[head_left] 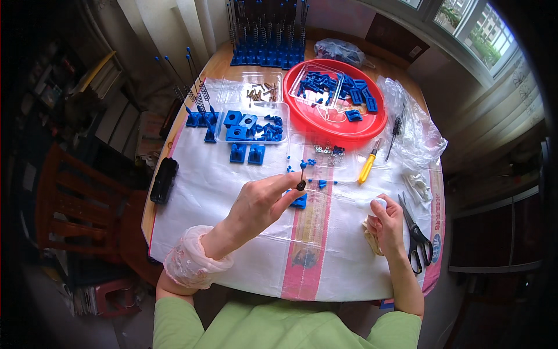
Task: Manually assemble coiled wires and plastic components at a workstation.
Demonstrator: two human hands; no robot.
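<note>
My left hand (256, 203) is closed, pinching a thin black rod with a blue tip (303, 167) between thumb and forefinger. A dark coil, seemingly a spring, sits at the rod's lower end by my fingertips. Just under these fingers lies a blue plastic base (299, 201), partly hidden. On the right, my right hand (387, 224) is closed around a small white object (378, 203), whose kind I cannot make out. A beige cloth-like piece (372, 238) shows beside that palm. Small blue parts (322, 184) lie beyond my left fingertips.
Black scissors (415, 235) and a yellow-handled screwdriver (367, 167) lie at the right. Beyond stand a red basin (337, 129) and a clear tray (221, 139), both with blue parts. Blue bases with upright springs (267, 58) stand at the back. A black case (165, 180) is at left.
</note>
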